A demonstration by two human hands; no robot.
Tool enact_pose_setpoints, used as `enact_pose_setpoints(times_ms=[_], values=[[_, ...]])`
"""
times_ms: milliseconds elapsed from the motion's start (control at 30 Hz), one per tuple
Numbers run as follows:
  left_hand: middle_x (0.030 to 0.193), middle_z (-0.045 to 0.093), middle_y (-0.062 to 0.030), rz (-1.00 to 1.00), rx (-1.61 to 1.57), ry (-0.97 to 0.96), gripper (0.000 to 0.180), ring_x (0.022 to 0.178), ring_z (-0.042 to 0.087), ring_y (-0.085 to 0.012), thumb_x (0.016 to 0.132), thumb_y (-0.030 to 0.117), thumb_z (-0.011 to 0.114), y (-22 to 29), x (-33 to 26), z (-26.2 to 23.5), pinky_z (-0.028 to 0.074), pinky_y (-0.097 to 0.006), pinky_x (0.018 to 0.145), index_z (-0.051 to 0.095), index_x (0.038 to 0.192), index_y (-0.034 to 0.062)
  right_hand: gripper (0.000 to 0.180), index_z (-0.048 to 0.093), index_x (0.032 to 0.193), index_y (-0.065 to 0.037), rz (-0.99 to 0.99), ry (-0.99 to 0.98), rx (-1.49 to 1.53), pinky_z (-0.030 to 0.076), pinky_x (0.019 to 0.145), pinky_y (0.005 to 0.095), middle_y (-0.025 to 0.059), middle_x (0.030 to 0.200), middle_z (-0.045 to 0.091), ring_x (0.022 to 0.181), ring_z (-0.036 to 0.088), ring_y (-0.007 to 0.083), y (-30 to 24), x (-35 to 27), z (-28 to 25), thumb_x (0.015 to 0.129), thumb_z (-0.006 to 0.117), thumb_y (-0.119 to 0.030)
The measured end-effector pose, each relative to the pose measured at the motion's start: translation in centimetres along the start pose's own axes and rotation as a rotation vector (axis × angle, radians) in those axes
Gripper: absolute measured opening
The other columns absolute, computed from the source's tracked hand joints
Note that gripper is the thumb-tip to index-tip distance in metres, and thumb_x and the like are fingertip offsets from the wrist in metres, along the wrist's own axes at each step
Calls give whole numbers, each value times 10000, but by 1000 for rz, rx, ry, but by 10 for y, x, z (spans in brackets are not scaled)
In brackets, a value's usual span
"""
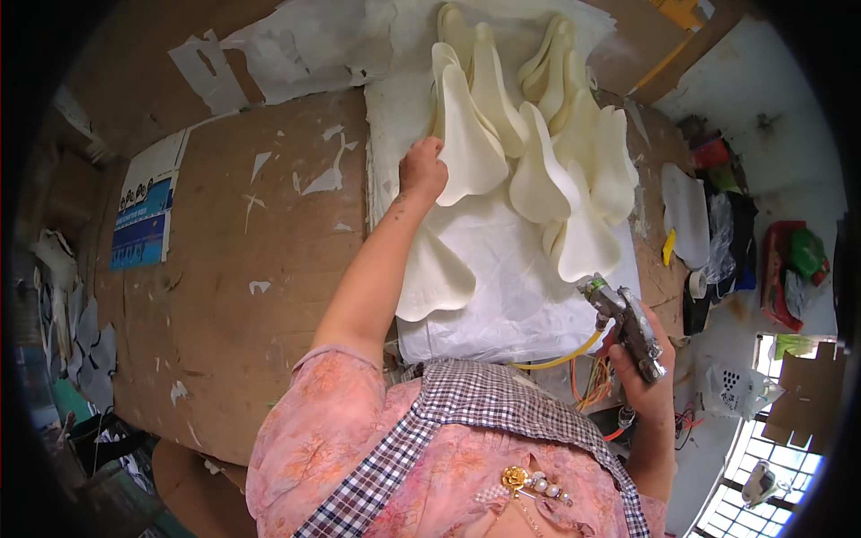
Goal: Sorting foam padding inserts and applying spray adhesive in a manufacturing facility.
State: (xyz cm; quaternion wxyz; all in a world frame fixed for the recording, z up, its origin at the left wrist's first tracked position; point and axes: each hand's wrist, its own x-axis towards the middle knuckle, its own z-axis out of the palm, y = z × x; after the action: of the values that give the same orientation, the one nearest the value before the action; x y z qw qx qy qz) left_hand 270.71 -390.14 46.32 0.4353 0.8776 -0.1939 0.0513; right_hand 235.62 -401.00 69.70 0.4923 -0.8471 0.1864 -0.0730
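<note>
Left hand grasping 1 cream piece by its left edge, right hand clenched around a spray gun, near right

A cream pad is pointing its narrow end forward, its smooth, broad end flaring out nearer. Similar pads are clustering mostly to its right, some overlapping, while one is sitting closer in. A grey metal spray gun is tilting near them at right, its green-tinged tip facing the pads.
</note>
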Motion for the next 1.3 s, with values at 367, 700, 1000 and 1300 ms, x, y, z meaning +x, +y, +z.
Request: enact_pose_setpoints(times_ms=[367,700,1000,1300], values=[[707,584,-55,-302,-326,-433,266,634,548,-152,651,132,667,-55,-91,-69,451,-286,587,616,883,13,507,427,1244,-31,96,-31,45,448,729,245,41,916,585,798,541,99,23,11,2,779,627,-50],[1012,517,-160,-142,18,-143,277,823,571,-330,707,116,599,-32,56,29,462,-404,755,530,972,72,504,428,1223,29,-177,197,199,443,683,218,70,868,581,730,546,96,-32,27,11,753,609,12],[912,543,-117,-81,114,-109,142,796,536,-351,709,149,551,22,62,-6,441,-421,722,532,838,94,505,441,1215,4,-2,34,-38,455,703,242,57,862,602,749,569,104,-3,25,5,749,634,-11],[906,599,27,-492,-1199,-65,257,842,562,-181,712,204,624,-95,89,-54,417,-355,691,553,943,116,494,449,1213,-12,-19,-23,3,436,726,235,66,926,610,770,541,90,-12,64,9,762,650,-44]])
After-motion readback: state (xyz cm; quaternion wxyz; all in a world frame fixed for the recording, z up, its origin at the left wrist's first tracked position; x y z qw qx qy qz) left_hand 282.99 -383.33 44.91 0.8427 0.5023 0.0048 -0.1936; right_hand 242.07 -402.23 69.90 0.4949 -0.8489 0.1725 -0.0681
